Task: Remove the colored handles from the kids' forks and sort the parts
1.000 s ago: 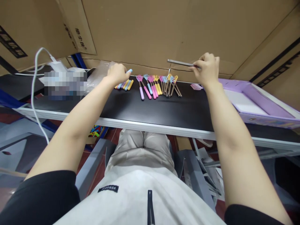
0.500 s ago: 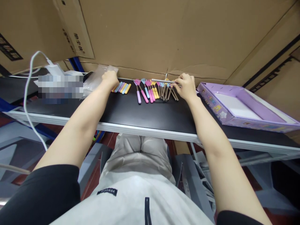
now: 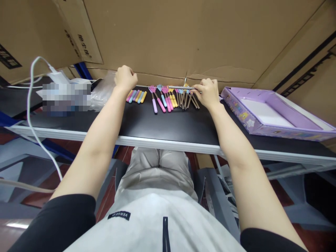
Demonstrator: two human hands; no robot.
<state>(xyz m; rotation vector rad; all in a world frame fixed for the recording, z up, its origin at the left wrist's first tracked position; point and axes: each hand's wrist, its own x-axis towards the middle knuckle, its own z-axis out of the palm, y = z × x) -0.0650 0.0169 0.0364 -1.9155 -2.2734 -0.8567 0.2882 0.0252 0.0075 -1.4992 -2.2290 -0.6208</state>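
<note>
My right hand [image 3: 208, 92] pinches one end of a thin metal rod [image 3: 181, 87] and holds it crosswise over a row of small coloured hand-shaped scratchers [image 3: 170, 98] lying on the black table [image 3: 170, 124]. My left hand [image 3: 125, 77] is closed into a fist just above a small bunch of loose coloured handles [image 3: 135, 96] at the table's back edge. What sits inside the left fist is hidden.
A purple tray-like box [image 3: 265, 113] lies on the table at the right. A clear plastic bag [image 3: 103, 91] and a white charger with cable [image 3: 39, 91] sit at the left. Cardboard boxes [image 3: 183, 38] wall off the back of the table.
My right hand has come down and leftward with the metal rod, from raised at the right to low over the scratchers. My left hand has lifted slightly off the handles.
</note>
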